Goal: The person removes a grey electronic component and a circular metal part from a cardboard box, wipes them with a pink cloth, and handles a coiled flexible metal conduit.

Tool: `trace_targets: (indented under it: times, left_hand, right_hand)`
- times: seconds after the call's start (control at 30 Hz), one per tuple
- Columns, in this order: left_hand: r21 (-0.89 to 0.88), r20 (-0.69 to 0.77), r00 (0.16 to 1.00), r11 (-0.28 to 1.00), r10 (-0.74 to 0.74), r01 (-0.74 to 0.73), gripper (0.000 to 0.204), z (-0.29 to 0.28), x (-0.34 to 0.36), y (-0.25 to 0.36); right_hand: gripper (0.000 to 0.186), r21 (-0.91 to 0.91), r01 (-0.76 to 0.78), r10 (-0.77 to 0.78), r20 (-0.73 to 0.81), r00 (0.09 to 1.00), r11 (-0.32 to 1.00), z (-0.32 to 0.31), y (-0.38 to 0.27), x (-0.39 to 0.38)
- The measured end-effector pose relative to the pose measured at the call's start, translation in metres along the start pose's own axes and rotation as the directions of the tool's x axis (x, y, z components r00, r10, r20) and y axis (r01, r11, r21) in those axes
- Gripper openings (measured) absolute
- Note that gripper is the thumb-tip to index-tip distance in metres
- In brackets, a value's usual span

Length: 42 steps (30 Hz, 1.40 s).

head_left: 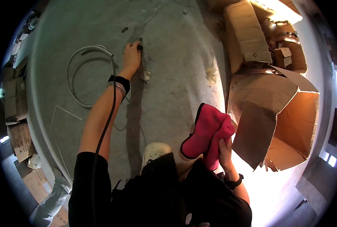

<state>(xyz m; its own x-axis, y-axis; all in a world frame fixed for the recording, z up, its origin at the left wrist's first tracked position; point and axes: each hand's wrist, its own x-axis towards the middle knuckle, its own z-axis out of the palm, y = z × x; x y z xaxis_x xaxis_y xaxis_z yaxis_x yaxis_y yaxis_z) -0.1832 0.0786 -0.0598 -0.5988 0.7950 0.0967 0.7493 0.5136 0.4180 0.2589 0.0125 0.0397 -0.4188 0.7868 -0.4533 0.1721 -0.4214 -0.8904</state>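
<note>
My left hand (131,57) reaches far out, down to the concrete floor, its fingers curled together. A small dark piece (140,47) shows at the fingertips, too small to name. Nearer to me, my right hand (225,154) is closed around a bunched red cloth (208,130) with black edging. The cloth hangs folded over the fingers, in front of my right thigh. Beside my left forearm lies a looped metal hose (68,77). A thin black cable (107,126) runs along that forearm, over the wristband.
Two open cardboard boxes stand on the right; the far box (250,36) holds assorted items, the near box (257,109) gapes sideways. Dirt and a pale scrap (146,76) lie by my left hand. My light shoe (155,151) is below. More cartons (21,140) line the left.
</note>
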Motion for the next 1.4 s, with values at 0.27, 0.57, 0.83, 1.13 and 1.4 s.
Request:
trace_targets:
  times: [0.27, 0.57, 0.83, 1.13, 1.4]
  left_hand:
    - [-0.037, 0.039, 0.999, 0.999, -0.025, 0.027, 0.017, 0.001, 0.000, -0.002]
    - [-0.469, -0.242, 0.970, 0.871, 0.031, -0.145, 0.025, -0.038, -0.042, 0.060]
    - [-0.770, 0.174, 0.942, 0.636, 0.288, -0.052, 0.030, -0.073, -0.139, 0.122]
    - [-0.869, 0.304, 0.914, 0.473, 0.271, 0.149, 0.032, -0.081, -0.203, 0.178]
    - [-0.762, 0.097, 0.882, 0.605, 0.461, -0.232, 0.037, -0.080, -0.210, 0.179]
  right_hand:
    - [0.044, 0.056, 0.019, -0.020, 0.026, 0.999, 0.998, -0.003, 0.013, 0.007]
    - [0.049, 0.046, 0.043, -0.046, 0.079, 0.996, 0.998, 0.001, 0.008, 0.012]
    - [0.047, 0.145, 0.060, -0.068, 0.045, 0.997, 0.988, 0.013, 0.001, 0.024]
    - [0.046, 0.178, 0.131, -0.142, 0.052, 0.988, 0.975, 0.031, -0.024, 0.030]
    - [0.049, 0.081, 0.191, -0.200, 0.122, 0.972, 0.978, 0.032, -0.036, 0.024]
